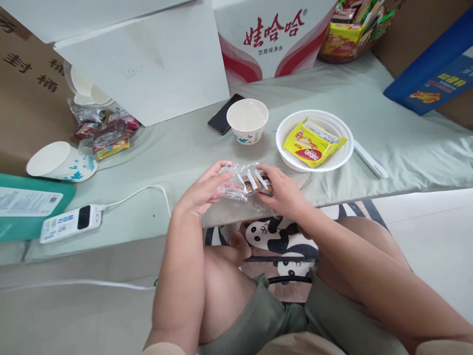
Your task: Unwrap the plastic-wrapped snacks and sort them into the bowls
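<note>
My left hand (201, 190) grips the left end of a crinkled clear plastic bag (234, 190) at the front edge of the table. On its right end my right hand (283, 190) is closed round small brown packets with white strips (254, 182), which seem to lie inside the bag. What exactly the packets hold is too small to tell. Just behind the hands stands a white paper bowl (247, 133) with blue print. To the right, a white round dish (286, 159) carries yellow Nabati wafer packs (310, 143).
A black phone (219, 121) lies behind the paper bowl. Beside the dish is a white stick-like object (371, 160). On the left are a tipped paper bowl (61, 160), snack packets (111, 135) and a white power bank (70, 223) with a cable. Boxes (273, 64) and a snack basket (328, 54) stand behind.
</note>
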Motion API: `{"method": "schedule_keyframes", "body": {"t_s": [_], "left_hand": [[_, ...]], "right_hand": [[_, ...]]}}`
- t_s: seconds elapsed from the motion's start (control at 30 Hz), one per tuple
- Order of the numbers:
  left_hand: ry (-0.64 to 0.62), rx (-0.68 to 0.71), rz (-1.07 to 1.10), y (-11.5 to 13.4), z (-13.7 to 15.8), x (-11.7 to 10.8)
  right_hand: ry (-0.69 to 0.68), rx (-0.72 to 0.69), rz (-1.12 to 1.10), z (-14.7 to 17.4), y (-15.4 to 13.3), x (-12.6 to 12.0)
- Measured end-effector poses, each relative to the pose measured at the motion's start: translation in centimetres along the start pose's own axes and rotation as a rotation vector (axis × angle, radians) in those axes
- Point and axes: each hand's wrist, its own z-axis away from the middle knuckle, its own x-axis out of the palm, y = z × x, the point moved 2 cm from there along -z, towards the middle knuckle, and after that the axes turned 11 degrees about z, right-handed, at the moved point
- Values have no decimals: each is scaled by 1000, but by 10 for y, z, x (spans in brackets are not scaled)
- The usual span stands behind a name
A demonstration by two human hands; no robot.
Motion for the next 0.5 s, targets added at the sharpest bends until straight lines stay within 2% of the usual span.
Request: {"method": "schedule_keyframes", "body": {"t_s": [0.07, 0.27, 0.5], "left_hand": [[-9, 5, -50, -3, -2, -1], [-147, 55, -112, -7, 0, -9], [-324, 62, -28, -9, 5, -6]], "right_hand": [[-19, -16, 22, 1, 0, 0], [-40, -62, 17, 0, 0, -2], [-5, -55, -43, -2, 1, 2]]}}
